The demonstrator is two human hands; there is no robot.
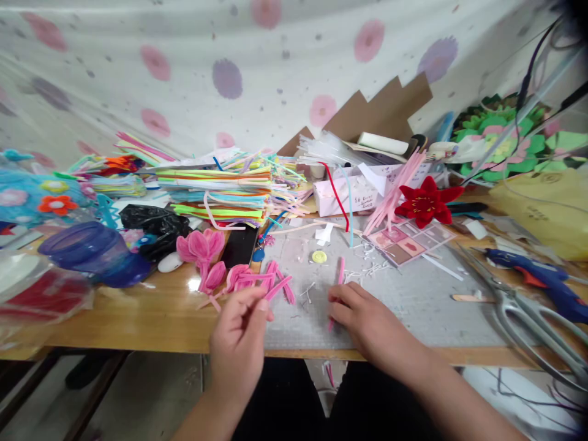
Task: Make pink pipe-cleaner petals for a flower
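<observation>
My left hand is closed, thumb and index finger pinched at the near end of a short pink pipe cleaner. Over the grey cutting mat, my right hand has its fingers closed around another pink pipe cleaner, which sticks out above and below them. Just beyond the left hand lie bent pink pipe cleaner loops. Behind these is a pink pipe cleaner flower. A small yellow coil and scattered white stamen-like bits rest on the mat.
Bundles of coloured pipe cleaners are stacked at the back. A red flower stands by a white box. Large scissors and a blue glue gun lie at right. A blue jar is at left.
</observation>
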